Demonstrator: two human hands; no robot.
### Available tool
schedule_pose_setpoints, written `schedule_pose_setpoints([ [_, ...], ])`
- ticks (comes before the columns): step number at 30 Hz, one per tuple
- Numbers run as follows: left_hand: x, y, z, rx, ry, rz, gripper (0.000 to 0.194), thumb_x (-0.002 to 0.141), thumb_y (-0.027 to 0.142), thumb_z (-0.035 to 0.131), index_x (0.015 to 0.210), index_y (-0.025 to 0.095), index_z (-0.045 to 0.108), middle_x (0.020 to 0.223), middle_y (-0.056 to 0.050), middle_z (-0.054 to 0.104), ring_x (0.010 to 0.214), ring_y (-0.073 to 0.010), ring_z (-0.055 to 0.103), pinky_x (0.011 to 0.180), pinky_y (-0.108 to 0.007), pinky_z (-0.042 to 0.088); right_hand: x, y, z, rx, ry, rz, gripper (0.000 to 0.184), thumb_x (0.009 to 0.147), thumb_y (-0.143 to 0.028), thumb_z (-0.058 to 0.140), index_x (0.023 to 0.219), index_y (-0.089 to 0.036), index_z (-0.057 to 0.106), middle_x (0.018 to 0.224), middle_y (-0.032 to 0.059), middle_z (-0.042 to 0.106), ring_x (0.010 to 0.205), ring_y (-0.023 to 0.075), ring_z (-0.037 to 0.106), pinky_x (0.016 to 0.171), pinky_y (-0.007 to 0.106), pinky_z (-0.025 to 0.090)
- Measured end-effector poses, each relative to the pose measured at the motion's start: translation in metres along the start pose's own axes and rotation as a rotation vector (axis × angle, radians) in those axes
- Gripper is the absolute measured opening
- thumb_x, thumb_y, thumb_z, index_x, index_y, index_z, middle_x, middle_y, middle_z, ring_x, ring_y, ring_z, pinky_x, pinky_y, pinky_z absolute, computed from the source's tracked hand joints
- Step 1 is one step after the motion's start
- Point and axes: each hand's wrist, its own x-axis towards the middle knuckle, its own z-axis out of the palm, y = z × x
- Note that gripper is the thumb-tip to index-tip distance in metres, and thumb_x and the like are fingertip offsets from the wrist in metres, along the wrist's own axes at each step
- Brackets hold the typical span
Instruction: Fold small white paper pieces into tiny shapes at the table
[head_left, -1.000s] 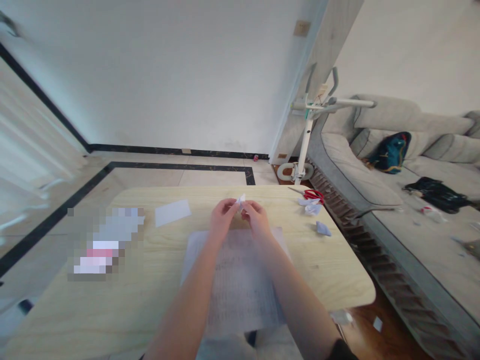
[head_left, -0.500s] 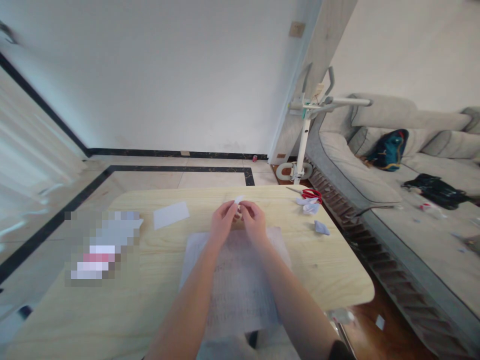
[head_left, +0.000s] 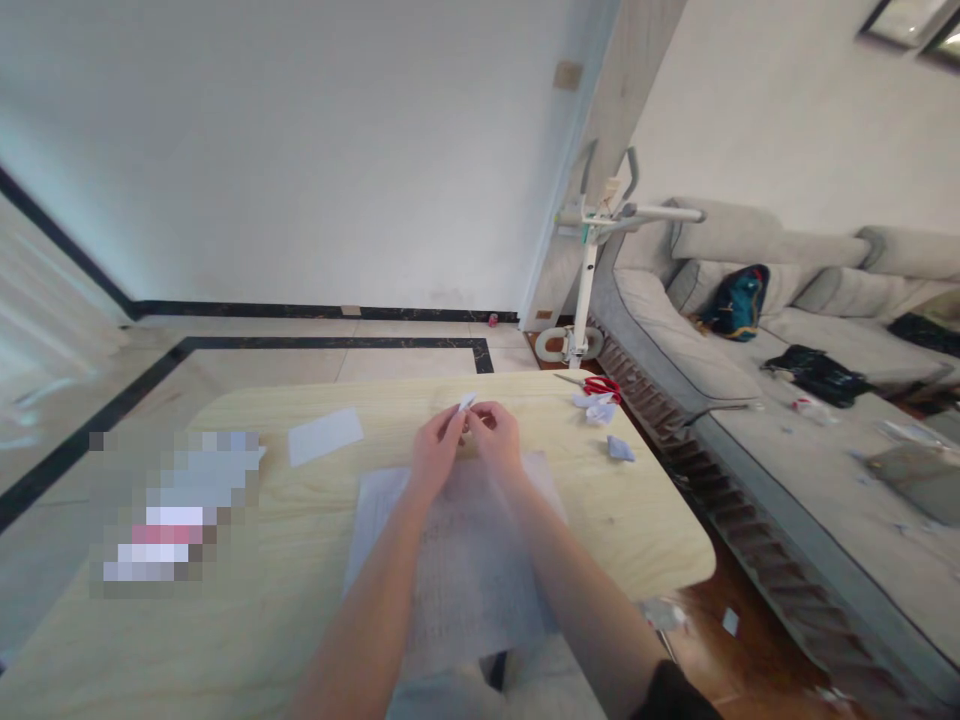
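Observation:
Over the middle of the wooden table [head_left: 300, 560], my left hand [head_left: 437, 447] and my right hand [head_left: 498, 437] meet, both closed at the fingertips. Between them they pinch a small piece of white paper [head_left: 467, 401], whose tip pokes up above the fingers; the rest of it is hidden. Under my forearms lies a large printed sheet [head_left: 472, 570], reaching to the table's near edge. To the left of my hands a blank white paper [head_left: 325, 436] lies flat.
Red-handled scissors [head_left: 601, 387], crumpled white paper [head_left: 598, 408] and a small bluish folded paper [head_left: 620, 449] lie near the table's right edge. A blurred-out item [head_left: 172, 505] is at left. Beyond stand white exercise equipment [head_left: 586, 285] and a grey sofa [head_left: 675, 345].
The view has turned to the right, so everything sits further left. Both hands stay together on the small paper, whose tip now slants more to the right.

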Motion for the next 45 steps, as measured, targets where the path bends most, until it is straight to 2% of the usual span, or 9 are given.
schedule_pose_setpoints([
  [3, -0.001, -0.001, 0.001, -0.040, 0.044, -0.026, 0.040, 0.082, 0.044, 0.050, 0.106, 0.014, 0.064, 0.072, -0.003, 0.062, 0.059, -0.0112, 0.055, 0.057, -0.022, 0.045, 0.004, -0.005, -0.017, -0.040, 0.003, -0.050, 0.013, 0.071, -0.031, 0.059, 0.071, -0.020, 0.063, 0.067, 0.0003, 0.062, 0.060, 0.0136, 0.053, 0.059, 0.027, 0.041],
  [5, 0.000, -0.002, 0.001, -0.063, 0.066, -0.031, 0.041, 0.083, 0.045, 0.048, 0.105, 0.014, 0.064, 0.068, -0.002, 0.059, 0.055, -0.0106, 0.053, 0.055, -0.021, 0.044, 0.009, -0.011, -0.043, -0.147, 0.009, -0.112, 0.014, 0.072, -0.032, 0.058, 0.072, -0.019, 0.063, 0.070, 0.0007, 0.063, 0.059, 0.0131, 0.051, 0.058, 0.026, 0.040],
  [8, 0.002, -0.003, 0.000, -0.107, 0.094, -0.049, 0.042, 0.082, 0.047, 0.048, 0.100, 0.013, 0.064, 0.062, -0.001, 0.057, 0.051, -0.0102, 0.050, 0.049, -0.020, 0.041, 0.019, -0.022, -0.102, -0.403, 0.037, -0.178, 0.016, 0.074, -0.032, 0.056, 0.074, -0.018, 0.063, 0.073, 0.0028, 0.064, 0.058, 0.0130, 0.050, 0.057, 0.026, 0.039],
  [12, 0.002, -0.001, 0.000, -0.116, 0.088, -0.058, 0.041, 0.082, 0.048, 0.048, 0.098, 0.014, 0.065, 0.060, -0.001, 0.056, 0.049, -0.0101, 0.049, 0.046, -0.020, 0.038, 0.029, -0.038, -0.189, -0.838, 0.075, -0.161, 0.020, 0.073, -0.035, 0.057, 0.074, -0.016, 0.065, 0.075, 0.0056, 0.064, 0.062, 0.0146, 0.053, 0.061, 0.027, 0.039],
  [14, 0.001, -0.001, 0.001, -0.100, 0.082, -0.047, 0.040, 0.082, 0.047, 0.048, 0.097, 0.014, 0.065, 0.060, -0.001, 0.056, 0.049, -0.0100, 0.049, 0.047, -0.020, 0.039, 0.028, -0.043, -0.221, -1.077, -0.037, -0.111, 0.019, 0.073, -0.034, 0.056, 0.071, -0.017, 0.066, 0.077, 0.0058, 0.064, 0.066, 0.0151, 0.054, 0.061, 0.026, 0.038],
  [16, 0.001, -0.001, 0.001, -0.087, 0.084, -0.035, 0.039, 0.082, 0.046, 0.047, 0.095, 0.014, 0.066, 0.059, -0.001, 0.056, 0.049, -0.0101, 0.049, 0.048, -0.020, 0.040, 0.024, -0.045, -0.240, -1.242, -0.111, -0.061, 0.019, 0.074, -0.033, 0.056, 0.070, -0.018, 0.067, 0.079, 0.0055, 0.064, 0.070, 0.0153, 0.056, 0.061, 0.025, 0.036],
  [19, 0.001, -0.003, 0.002, -0.078, 0.096, -0.037, 0.037, 0.082, 0.045, 0.047, 0.092, 0.015, 0.066, 0.058, -0.001, 0.056, 0.049, -0.0100, 0.049, 0.047, -0.020, 0.039, 0.016, -0.043, -0.250, -1.355, -0.161, 0.007, 0.018, 0.075, -0.033, 0.056, 0.072, -0.019, 0.068, 0.084, 0.0055, 0.065, 0.074, 0.0156, 0.057, 0.060, 0.024, 0.035],
  [26, 0.001, -0.006, 0.002, -0.066, 0.108, -0.058, 0.034, 0.081, 0.043, 0.047, 0.088, 0.015, 0.066, 0.058, -0.001, 0.058, 0.049, -0.0103, 0.050, 0.046, -0.020, 0.039, 0.009, -0.035, -0.242, -1.450, -0.183, 0.062, 0.017, 0.076, -0.033, 0.055, 0.074, -0.021, 0.067, 0.086, 0.0055, 0.067, 0.079, 0.0182, 0.059, 0.059, 0.025, 0.036],
  [45, 0.001, -0.001, 0.002, -0.049, 0.103, -0.053, 0.027, 0.081, 0.037, 0.047, 0.082, 0.016, 0.065, 0.057, 0.001, 0.057, 0.047, -0.0093, 0.050, 0.047, -0.020, 0.039, 0.009, -0.035, -0.245, -1.425, -0.169, 0.119, 0.018, 0.076, -0.036, 0.054, 0.075, -0.022, 0.065, 0.078, 0.0045, 0.067, 0.070, 0.0171, 0.058, 0.054, 0.025, 0.031],
])
